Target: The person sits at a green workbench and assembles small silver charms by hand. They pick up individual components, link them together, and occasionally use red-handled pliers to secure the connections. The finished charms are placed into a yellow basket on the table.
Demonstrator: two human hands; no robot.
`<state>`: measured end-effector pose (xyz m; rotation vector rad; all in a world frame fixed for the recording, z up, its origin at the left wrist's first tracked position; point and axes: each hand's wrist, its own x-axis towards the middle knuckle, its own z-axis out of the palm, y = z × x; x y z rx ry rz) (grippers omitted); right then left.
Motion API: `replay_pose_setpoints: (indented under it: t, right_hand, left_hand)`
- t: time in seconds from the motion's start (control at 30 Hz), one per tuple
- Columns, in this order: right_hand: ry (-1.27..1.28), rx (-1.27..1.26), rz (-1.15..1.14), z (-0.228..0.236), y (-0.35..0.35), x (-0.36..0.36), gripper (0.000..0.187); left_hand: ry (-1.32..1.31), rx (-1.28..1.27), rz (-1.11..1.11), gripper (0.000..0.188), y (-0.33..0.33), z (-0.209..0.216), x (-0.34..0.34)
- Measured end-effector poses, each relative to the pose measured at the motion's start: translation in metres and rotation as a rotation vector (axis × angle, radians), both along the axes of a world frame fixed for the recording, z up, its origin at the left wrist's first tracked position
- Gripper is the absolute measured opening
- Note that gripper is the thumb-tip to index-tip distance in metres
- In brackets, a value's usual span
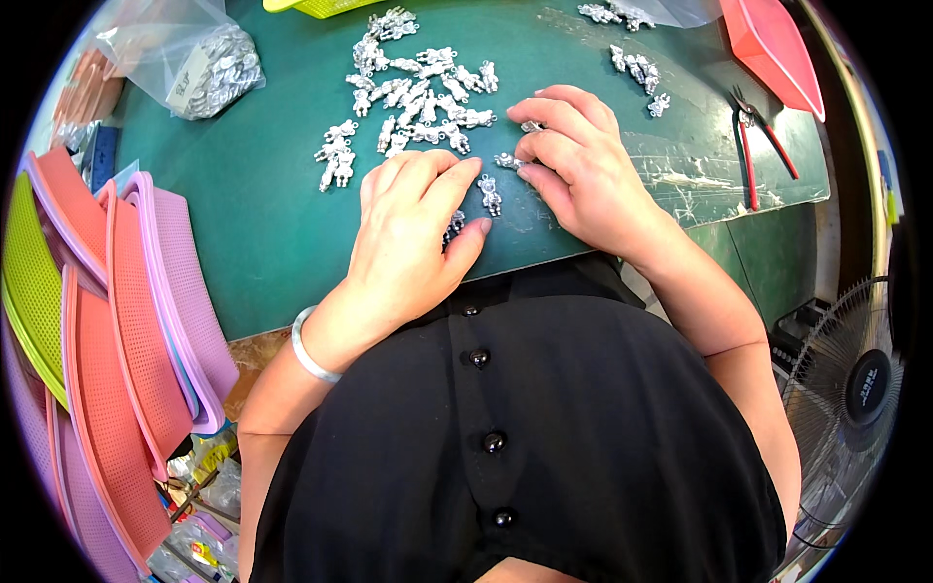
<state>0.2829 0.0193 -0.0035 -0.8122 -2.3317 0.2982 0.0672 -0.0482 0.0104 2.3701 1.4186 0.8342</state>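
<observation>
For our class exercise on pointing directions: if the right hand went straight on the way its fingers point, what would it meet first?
Probably the small silver charm at the fingertips of the right hand, then the scattered pile of charms beyond; exact contact is hard to judge.

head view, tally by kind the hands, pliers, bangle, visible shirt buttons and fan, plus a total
Left hand and right hand: 2
Pliers: 1
Bangle: 1
Shirt buttons: 4
Fan: 1
Total: 9
</observation>
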Motion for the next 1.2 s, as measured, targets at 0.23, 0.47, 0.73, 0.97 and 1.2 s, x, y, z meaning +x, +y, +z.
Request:
replay_pose_setpoints:
  t: [0.23, 0.47, 0.73, 0.97, 1.2]
  right_hand:
    - [-0.011, -0.035, 0.044, -0.001, -0.010, -0.002, 0.023]
    - [-0.002, -0.077, 0.008, 0.003, -0.010, 0.013, 0.025]
    - [-0.057, -0.052, 0.068, 0.010, -0.019, 0.014, 0.026]
    - [-0.002, -0.022, -0.122, 0.004, -0.002, 0.027, 0.039]
    - [-0.031, -0.059, -0.084, 0.002, -0.001, 0.018, 0.047]
  left_hand:
    - [-0.002, -0.006, 0.003, 0.045, 0.000, 0.000, 0.001]
    - [0.007, -0.014, 0.005, 0.046, -0.001, 0.001, 0.001]
    - [0.002, -0.017, -0.005, 0.046, 0.001, -0.003, 0.003]
    - [0.086, -0.022, -0.087, 0.046, 0.005, 0.006, 0.010]
    - [0.083, 0.014, -0.133, 0.030, 0.007, 0.000, 0.006]
